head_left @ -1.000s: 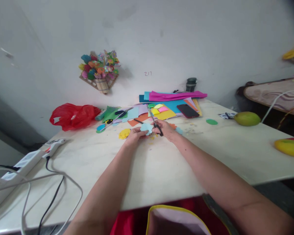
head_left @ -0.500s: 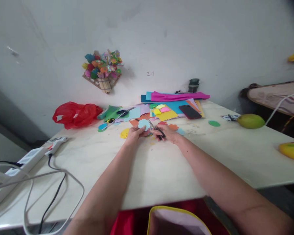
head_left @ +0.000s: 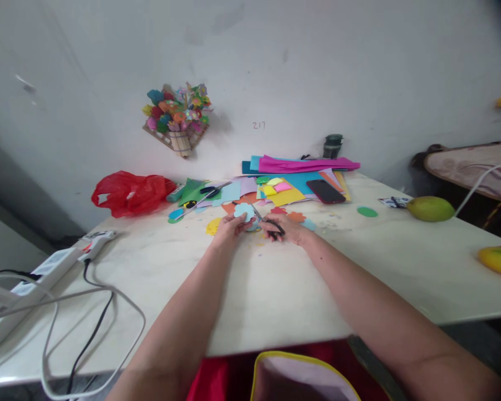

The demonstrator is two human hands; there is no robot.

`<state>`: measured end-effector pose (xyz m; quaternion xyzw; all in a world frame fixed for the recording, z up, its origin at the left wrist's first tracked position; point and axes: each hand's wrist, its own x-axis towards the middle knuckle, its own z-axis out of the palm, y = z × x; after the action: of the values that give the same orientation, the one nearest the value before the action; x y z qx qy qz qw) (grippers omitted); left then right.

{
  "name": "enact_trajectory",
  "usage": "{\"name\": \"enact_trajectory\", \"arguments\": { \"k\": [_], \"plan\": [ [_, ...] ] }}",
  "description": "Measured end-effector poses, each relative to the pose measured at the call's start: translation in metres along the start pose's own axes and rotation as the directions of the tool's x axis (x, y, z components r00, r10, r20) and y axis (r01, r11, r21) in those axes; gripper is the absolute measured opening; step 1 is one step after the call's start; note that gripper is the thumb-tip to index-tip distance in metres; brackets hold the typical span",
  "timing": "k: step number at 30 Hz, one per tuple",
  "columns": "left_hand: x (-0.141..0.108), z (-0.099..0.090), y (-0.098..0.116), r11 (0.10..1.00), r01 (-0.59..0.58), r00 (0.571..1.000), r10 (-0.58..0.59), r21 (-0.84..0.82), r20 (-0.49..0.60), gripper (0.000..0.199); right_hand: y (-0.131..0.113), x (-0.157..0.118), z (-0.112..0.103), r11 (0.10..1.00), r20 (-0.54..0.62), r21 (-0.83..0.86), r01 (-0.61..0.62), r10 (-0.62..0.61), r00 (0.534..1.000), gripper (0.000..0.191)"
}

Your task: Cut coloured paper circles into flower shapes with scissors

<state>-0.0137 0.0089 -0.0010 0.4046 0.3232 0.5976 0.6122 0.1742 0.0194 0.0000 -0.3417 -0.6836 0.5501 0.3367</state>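
Note:
Between the thumb and fingers of my left hand (head_left: 230, 227) is a light blue paper flower (head_left: 244, 211) with a scalloped edge. My right hand (head_left: 288, 227) is closed around the black handles of a pair of scissors (head_left: 277, 227), whose blades point up and left, close beside the flower's right edge. Yellow paper cutouts (head_left: 212, 226) lie just left of my left hand. Past my right hand lie a red paper cutout (head_left: 279, 211), an orange paper flower (head_left: 295, 216) and a light blue cutout (head_left: 308, 224). Small paper scraps are scattered below the hands.
Coloured sheets (head_left: 300, 179) and a phone (head_left: 325, 191) lie at the back, with second scissors (head_left: 210, 191) on their left. A red plastic bag (head_left: 131, 194) sits back left. Power strips (head_left: 45, 273) and cables occupy the left edge. A green mango (head_left: 431, 209) lies right.
The scissor blades, spread wider before, are now nearer together beside the light blue flower. The view has shifted slightly; both hands keep their holds.

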Motion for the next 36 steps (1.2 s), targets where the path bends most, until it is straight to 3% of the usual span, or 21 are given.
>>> {"name": "enact_trajectory", "arguments": {
  "k": [21, 36],
  "plan": [
    [-0.0026, 0.0051, 0.0023, 0.994, 0.020, 1.000, -0.021, -0.105, -0.008, 0.014, 0.0014, 0.0005, -0.0002, 0.999, 0.016, 0.009, -0.033, 0.032, 0.999, 0.030],
    [-0.0030, 0.0066, 0.0025, 0.996, 0.021, 1.000, -0.023, -0.089, -0.015, 0.017, -0.0053, -0.0029, 0.0035, 0.999, -0.010, 0.020, -0.044, 0.045, 0.999, 0.030]
  ]
}}
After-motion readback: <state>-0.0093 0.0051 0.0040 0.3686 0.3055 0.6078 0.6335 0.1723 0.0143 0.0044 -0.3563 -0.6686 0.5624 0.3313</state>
